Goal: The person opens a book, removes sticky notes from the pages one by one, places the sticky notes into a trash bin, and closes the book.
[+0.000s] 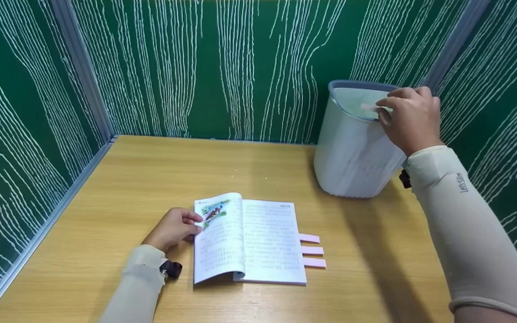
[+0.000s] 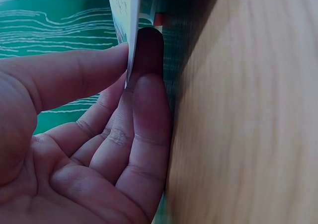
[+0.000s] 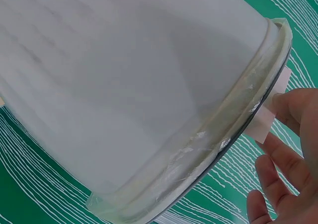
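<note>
An open book (image 1: 269,242) lies in the middle of the table, its left pages raised and curving. My left hand (image 1: 175,229) pinches the outer edge of those pages; in the left wrist view the thumb (image 2: 74,75) is on one face and the fingers are behind. Pink sticky notes (image 1: 312,250) stick out from the book's right edge. My right hand (image 1: 413,116) is over the rim of a white trash bin (image 1: 357,152). Between its thumb and fingers is a small pale pink sticky note (image 3: 263,118), right at the lined rim in the right wrist view.
The bin stands at the back right of the wooden table (image 1: 151,175), with a bag liner (image 3: 208,139) folded over its rim. Green panels (image 1: 281,67) with white streaks enclose the table at the back and both sides. Small white specks lie behind the book.
</note>
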Demonstrator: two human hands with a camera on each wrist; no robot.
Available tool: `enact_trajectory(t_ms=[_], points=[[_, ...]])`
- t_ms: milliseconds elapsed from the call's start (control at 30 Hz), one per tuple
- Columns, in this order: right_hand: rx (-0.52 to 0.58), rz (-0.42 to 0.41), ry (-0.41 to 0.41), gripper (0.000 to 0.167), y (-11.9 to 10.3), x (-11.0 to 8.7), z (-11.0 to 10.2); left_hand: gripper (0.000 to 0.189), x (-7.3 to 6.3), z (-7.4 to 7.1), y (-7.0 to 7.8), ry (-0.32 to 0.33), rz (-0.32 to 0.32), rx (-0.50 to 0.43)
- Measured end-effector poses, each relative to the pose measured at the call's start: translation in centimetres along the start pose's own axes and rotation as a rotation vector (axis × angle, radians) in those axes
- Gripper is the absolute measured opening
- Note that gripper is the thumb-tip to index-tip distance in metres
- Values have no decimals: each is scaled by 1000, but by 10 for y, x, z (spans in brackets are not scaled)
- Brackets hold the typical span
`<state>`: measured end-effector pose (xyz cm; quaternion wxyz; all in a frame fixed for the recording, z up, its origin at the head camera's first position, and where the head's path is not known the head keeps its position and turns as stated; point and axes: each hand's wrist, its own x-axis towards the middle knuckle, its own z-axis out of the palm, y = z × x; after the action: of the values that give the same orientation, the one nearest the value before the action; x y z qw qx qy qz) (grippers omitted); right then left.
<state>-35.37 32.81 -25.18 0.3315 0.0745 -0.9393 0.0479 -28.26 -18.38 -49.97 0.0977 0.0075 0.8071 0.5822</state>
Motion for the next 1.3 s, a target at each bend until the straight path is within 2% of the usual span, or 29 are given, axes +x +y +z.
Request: enact_trajectory(t_ms=[200,367,567,733,933,1100,1200,1300], points=[[27,40,-27,31,0,1,-1,23,0,-1,1,-1,-2,0],[52,75,-39,27,0,1,-2,23,-1,-1,1,-2,-2,11],[74,80,-8,21,-2,0,-2,21,0,0,1,17,-22,56],[138,109,34,24,-5,-7,-3,21,0,0,1,18,-26,56],[266,134,95,25,-18,-27,-1,21,1,-1,1,20,-32,48],[411,99,146,17,-31,-51,11,21,2,-1,1,21,-23,43],[482,99,133,14,-42,-72,23,21,3,-1,0,24,-34,48],[524,120,70,13,-56,-94,37,21,3,-1,-1,23,-39,46]])
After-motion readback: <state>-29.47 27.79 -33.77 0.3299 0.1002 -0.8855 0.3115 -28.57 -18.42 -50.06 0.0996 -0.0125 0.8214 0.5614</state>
